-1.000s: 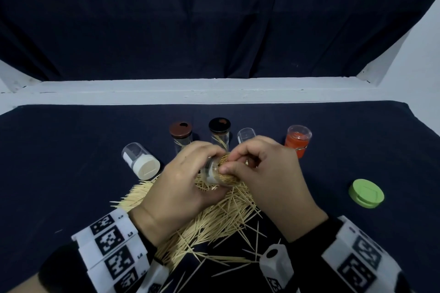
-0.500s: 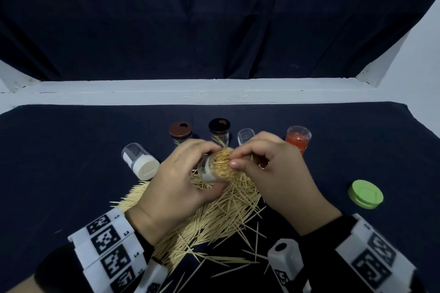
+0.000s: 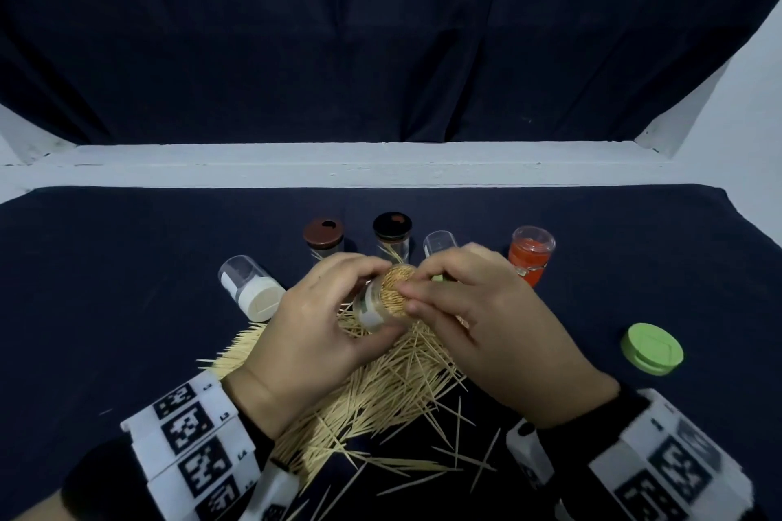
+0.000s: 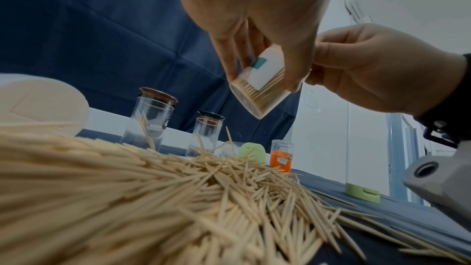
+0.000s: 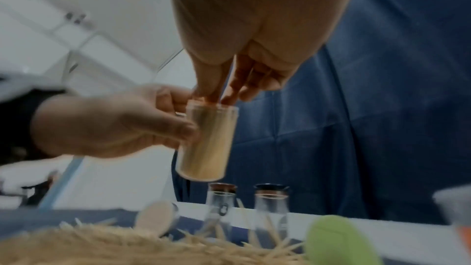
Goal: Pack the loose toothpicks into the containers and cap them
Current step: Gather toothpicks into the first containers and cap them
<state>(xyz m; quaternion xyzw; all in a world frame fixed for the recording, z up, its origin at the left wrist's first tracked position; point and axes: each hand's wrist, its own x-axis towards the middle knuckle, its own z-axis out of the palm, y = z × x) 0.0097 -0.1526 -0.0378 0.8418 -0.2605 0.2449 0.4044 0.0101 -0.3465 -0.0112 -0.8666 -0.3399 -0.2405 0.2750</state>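
Black sleeves [image 3: 97, 491]; white wristbands [image 3: 194, 448] printed with black square codes.
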